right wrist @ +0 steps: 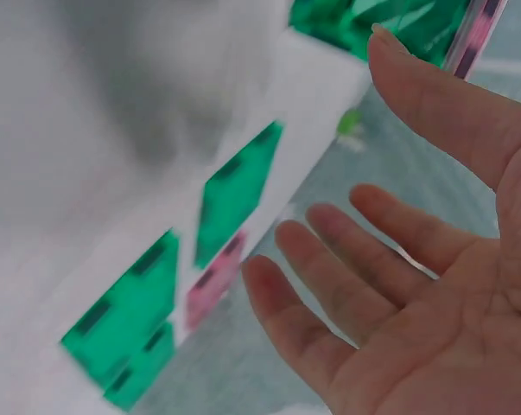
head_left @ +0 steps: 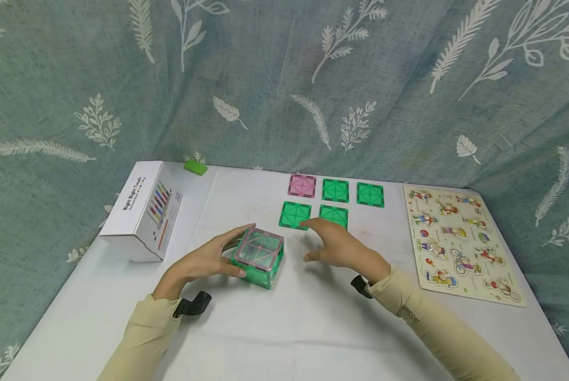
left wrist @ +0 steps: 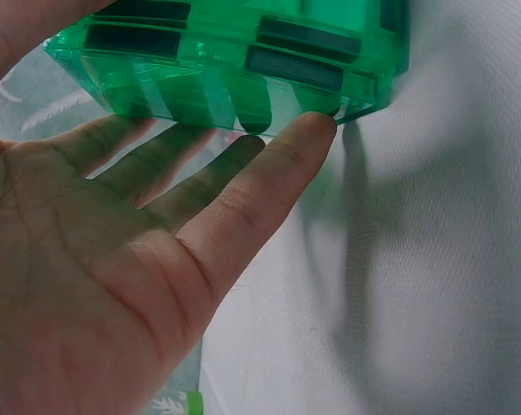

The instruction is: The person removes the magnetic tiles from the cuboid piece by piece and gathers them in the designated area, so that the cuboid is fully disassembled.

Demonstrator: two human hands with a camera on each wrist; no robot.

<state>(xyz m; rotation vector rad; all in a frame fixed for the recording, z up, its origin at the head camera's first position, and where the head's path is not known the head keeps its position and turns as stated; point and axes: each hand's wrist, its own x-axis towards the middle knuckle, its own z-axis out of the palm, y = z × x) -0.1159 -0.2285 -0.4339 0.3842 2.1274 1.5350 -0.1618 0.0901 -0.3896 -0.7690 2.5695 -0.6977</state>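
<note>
Head view: the left hand (head_left: 200, 259) curves its thumb and fingers round the left part of a green-walled box (head_left: 258, 276), pink-framed top panel (head_left: 261, 248) uppermost, near the middle of the desk (head_left: 284, 328); the right hand (head_left: 339, 246) is loosely spread, holds nothing, and hovers by the flat green tiles (head_left: 295, 215) on the far side. Excess squeeze by the left hand could fold a wall inward or unseat the top panel, because the joints appear to be edge contact only. A low right-hand sweep could likewise displace the tiles.
</note>
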